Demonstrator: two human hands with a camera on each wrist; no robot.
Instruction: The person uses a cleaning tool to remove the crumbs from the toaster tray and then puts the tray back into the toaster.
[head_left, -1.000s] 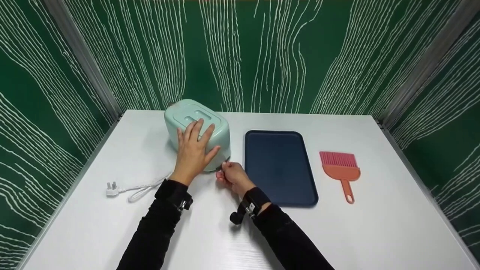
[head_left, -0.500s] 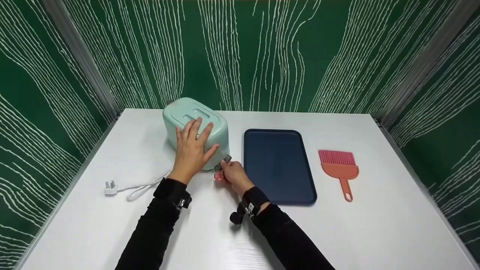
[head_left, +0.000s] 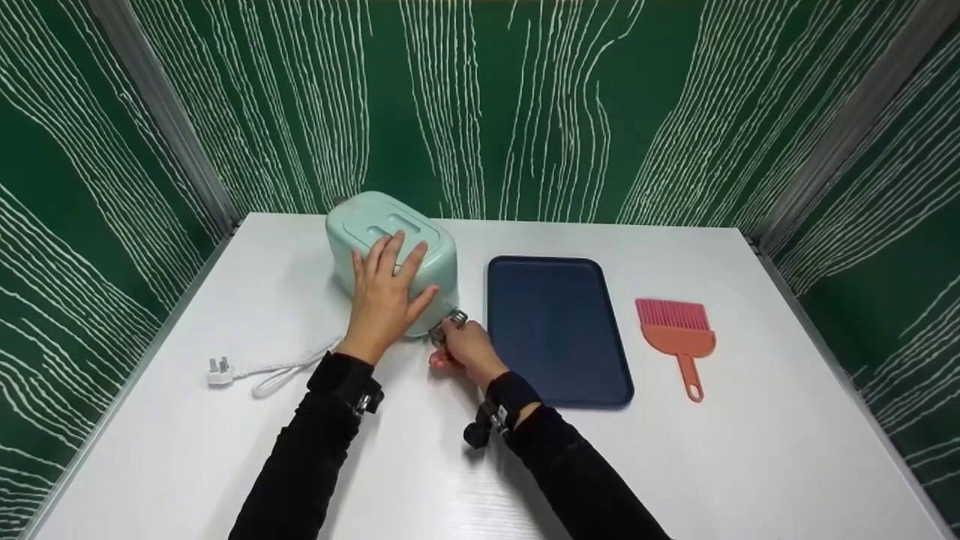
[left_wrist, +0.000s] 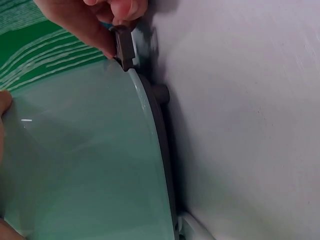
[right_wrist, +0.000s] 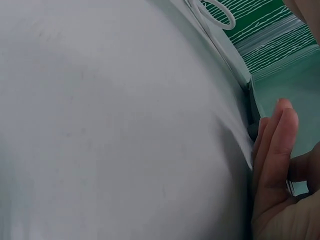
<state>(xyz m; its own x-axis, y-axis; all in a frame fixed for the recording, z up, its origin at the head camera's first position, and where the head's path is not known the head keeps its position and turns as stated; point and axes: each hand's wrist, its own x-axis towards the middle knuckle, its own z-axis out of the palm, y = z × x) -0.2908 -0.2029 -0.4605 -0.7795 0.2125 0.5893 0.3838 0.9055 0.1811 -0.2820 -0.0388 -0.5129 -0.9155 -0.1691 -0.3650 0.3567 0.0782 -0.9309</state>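
A mint-green toaster [head_left: 441, 274] stands at the back left of the white table, its long side turned towards me at an angle. My left hand [head_left: 384, 304] rests on it with spread fingers, the tips over the top edge and the palm against the side. Low at the toaster's near right corner, my right hand [head_left: 469, 349] pinches the crumb tray [head_left: 458, 318], which sticks partly out of the base. In the left wrist view the dark end of this crumb tray [left_wrist: 125, 47] sits between thumb and fingers. The rest of the tray is hidden inside the toaster.
A dark blue rectangular tray [head_left: 559, 330] lies right of the toaster, close to my right hand. Further right is a small orange brush [head_left: 679, 340] with pink bristles. A white power cord with its plug [head_left: 220, 372] lies at left. Green patterned walls [head_left: 525, 112] enclose the table.
The crumb tray has come further out of the toaster's base, showing more of its metal beside my right fingertips. My left hand stays on the toaster.
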